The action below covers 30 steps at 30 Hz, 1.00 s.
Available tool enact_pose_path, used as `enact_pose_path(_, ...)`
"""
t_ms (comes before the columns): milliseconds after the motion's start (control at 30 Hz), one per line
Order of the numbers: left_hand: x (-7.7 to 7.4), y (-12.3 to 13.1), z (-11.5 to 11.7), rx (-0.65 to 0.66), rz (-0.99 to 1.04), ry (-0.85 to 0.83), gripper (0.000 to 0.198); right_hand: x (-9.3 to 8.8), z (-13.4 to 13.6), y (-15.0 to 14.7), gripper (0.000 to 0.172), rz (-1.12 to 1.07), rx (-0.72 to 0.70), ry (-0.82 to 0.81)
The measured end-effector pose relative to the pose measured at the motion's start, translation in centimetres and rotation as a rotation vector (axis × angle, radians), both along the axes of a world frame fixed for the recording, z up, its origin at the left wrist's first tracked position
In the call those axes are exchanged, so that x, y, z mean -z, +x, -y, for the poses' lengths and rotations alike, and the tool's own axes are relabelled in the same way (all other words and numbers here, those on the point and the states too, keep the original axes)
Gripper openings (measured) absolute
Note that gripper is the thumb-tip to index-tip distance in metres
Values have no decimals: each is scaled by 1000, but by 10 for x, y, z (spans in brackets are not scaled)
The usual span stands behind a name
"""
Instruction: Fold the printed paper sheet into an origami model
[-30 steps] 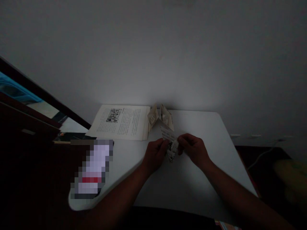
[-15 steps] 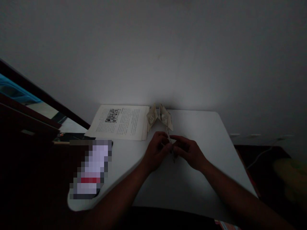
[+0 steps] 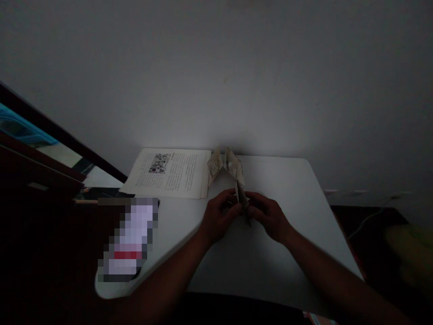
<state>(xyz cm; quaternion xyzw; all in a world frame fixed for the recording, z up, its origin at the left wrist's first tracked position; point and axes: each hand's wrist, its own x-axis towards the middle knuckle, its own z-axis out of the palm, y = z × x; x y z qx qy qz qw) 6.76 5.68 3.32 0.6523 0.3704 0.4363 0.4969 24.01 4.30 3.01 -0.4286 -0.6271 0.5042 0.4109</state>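
A small folded piece of printed paper (image 3: pixel 241 197) stands nearly edge-on between my two hands, low over the white table. My left hand (image 3: pixel 219 215) pinches it from the left, thumb towards me. From the other side my right hand (image 3: pixel 271 217) grips it with thumb and fingers closed. Its lower tip pokes out below the thumbs; the fingers hide much of its sides. Just beyond my hands are two folded paper shapes, a left one (image 3: pixel 214 165) and a right one (image 3: pixel 233 165), made of similar printed paper.
A stack of printed pages (image 3: pixel 182 180) lies at the table's back left. A pixelated phone-like object (image 3: pixel 135 234) rests at the left front. The white table (image 3: pixel 291 189) meets a grey wall (image 3: pixel 216 81) at the back. A pale cable (image 3: pixel 365 221) runs off to the right.
The folded paper has turned and its sides have spread a little, showing more of its upper part. Both hands stay almost in place, still gripping it.
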Motion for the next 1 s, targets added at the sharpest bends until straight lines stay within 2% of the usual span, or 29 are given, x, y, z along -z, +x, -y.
enact_pose_path(133, 3, 0, -1, -55, -16, 23, 17, -3, 2, 0, 24, 95, 132, 78)
enact_pose_path(267, 5, -1, -3, -86, -21, 19, 17, -1, 2, 3, 9, 301, 339, 342)
enact_pose_path(333, 6, 0, -2, -99, -34, 24, 17, 1, 1, 5, 11, 388, 295, 477)
enact_pose_path(400, 6, 1, -1, -111, -59, 40, 16, 1, 0, 6, 18, 438, 204, 505)
enact_pose_path(500, 6, 2, 1, -87, -65, 69, 22, -2, -1, 5, 21, 422, 141, 366)
enact_pose_path(633, 6, 3, 2, -103, -26, 90, 41, -5, -3, 4, 24, 62, 74, 11)
enact_pose_path(733, 3, 3, 2, -155, -111, 94, 34, -6, -2, 5, 31, -172, -20, -156)
enact_pose_path(833, 0, 2, 1, -190, -151, 119, 29, -6, 0, 7, 34, -228, -140, -150)
enact_pose_path(1000, -1, 0, -1, -189, -116, 144, 26, -9, 2, 8, 62, -363, -298, -410)
